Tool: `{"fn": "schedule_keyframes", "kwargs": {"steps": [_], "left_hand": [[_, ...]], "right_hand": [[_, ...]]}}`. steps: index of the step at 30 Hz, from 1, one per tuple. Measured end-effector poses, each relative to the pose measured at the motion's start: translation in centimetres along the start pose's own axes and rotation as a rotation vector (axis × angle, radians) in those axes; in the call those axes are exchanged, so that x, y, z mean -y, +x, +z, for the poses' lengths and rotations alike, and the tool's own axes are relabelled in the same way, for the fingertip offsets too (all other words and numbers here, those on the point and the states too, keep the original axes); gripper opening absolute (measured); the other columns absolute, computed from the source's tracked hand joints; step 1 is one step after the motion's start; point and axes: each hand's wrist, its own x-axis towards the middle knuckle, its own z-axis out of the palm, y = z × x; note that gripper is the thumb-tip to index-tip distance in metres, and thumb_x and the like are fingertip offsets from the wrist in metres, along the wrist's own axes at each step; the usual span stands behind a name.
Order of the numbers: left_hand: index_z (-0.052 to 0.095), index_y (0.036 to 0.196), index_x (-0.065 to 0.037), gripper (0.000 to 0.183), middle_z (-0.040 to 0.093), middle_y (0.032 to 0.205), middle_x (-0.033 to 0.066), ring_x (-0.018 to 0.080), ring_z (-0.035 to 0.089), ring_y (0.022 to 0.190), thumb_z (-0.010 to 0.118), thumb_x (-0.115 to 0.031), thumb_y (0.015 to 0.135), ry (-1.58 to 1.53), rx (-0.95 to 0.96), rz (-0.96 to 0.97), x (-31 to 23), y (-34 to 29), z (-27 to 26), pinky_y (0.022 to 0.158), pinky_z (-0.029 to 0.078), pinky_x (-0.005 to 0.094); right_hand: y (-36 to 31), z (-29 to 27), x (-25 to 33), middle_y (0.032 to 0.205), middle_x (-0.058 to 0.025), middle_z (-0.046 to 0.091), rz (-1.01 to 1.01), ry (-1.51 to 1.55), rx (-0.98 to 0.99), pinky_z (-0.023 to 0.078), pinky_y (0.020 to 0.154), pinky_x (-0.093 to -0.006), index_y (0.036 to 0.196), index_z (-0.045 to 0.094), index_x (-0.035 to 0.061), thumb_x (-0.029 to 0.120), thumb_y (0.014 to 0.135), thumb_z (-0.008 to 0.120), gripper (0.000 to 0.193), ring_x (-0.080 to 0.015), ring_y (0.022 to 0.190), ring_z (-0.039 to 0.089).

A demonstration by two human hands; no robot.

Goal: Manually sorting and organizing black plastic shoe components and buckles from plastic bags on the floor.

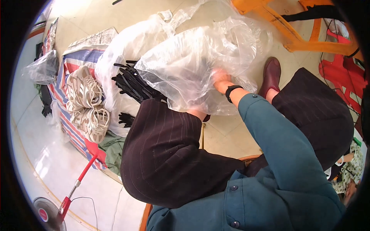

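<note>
My right hand (222,81), with a black band on its wrist, is closed on a large clear plastic bag (185,50) between my knees. Loose folds of film partly veil its fingers. The bag spreads over the floor and against my lower leg. A bundle of black gloves (135,82) sticks out beside the bag's left edge, above my left knee. Another small black glove piece (126,119) lies a little nearer, on crumpled film. My left hand is out of sight.
Beige strappy sneakers (86,104) rest on a striped woven sheet (69,115) at left. A small fan (48,213) stands at lower left. An orange frame (300,44) is at upper right, near red material (341,73) and dark cords. Another person's hand (350,189) shows at far right.
</note>
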Motion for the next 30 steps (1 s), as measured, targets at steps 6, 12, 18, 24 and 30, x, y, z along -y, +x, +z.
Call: {"fn": "schedule_keyframes", "kwargs": {"steps": [6,12,18,24,30], "left_hand": [[0.053,0.106,-0.001,0.025,0.058,0.101,0.0139,0.0222,0.059,0.086,0.044,-0.013,0.086,-0.015,0.029,0.004,-1.0,-0.1,0.5,0.077,0.048,0.0316],[0.052,0.109,-0.001,0.027,0.057,0.104,0.0142,0.0224,0.059,0.087,0.043,-0.014,0.087,-0.058,0.048,0.097,-3.6,-1.3,0.9,0.079,0.048,0.0316],[0.051,0.111,-0.001,0.028,0.056,0.107,0.0145,0.0225,0.059,0.089,0.042,-0.014,0.088,-0.082,0.069,0.249,-8.6,-3.7,0.4,0.08,0.048,0.0316],[0.05,0.114,-0.001,0.029,0.056,0.11,0.0149,0.0227,0.059,0.091,0.041,-0.015,0.09,-0.071,0.059,0.391,-15.2,-8.0,-1.8,0.081,0.049,0.0316],[0.053,0.105,0.002,0.022,0.06,0.088,0.0118,0.0171,0.06,0.075,0.048,-0.003,0.084,-0.059,-0.157,0.592,-32.2,-15.4,4.7,0.07,0.049,0.026]], "right_hand": [[-1.0,0.1,-2.4,0.105,-0.0159,0.057,0.009,0.066,-0.065,0.045,0.077,-0.042,0.101,0.056,0.0084,0.021,0.08,0.045,0.027,-0.0328,0.093,0.056],[-3.2,-4.2,-5.4,0.096,-0.0167,0.058,-0.231,0.127,-0.136,0.043,0.076,-0.044,0.086,0.058,0.0077,0.017,0.074,0.049,0.018,-0.0334,0.09,0.056],[-6.7,-9.0,-4.7,0.086,-0.0185,0.06,-0.441,0.084,-0.147,0.045,0.073,-0.0399,0.078,0.061,0.0043,0.006,0.066,0.05,0.017,-0.0352,0.086,0.056],[-12.3,-14.9,-0.9,0.066,-0.0158,0.059,-0.739,0.201,-0.254,0.044,0.06,-0.0372,0.072,0.06,0.0029,0.015,0.059,0.055,0.019,-0.03,0.066,0.058],[-18.7,-22.4,1.0,0.063,-0.012,0.059,-0.793,0.112,-0.453,0.045,0.054,-0.0345,0.075,0.059,0.0022,0.013,0.064,0.056,0.016,-0.0221,0.056,0.058]]}}
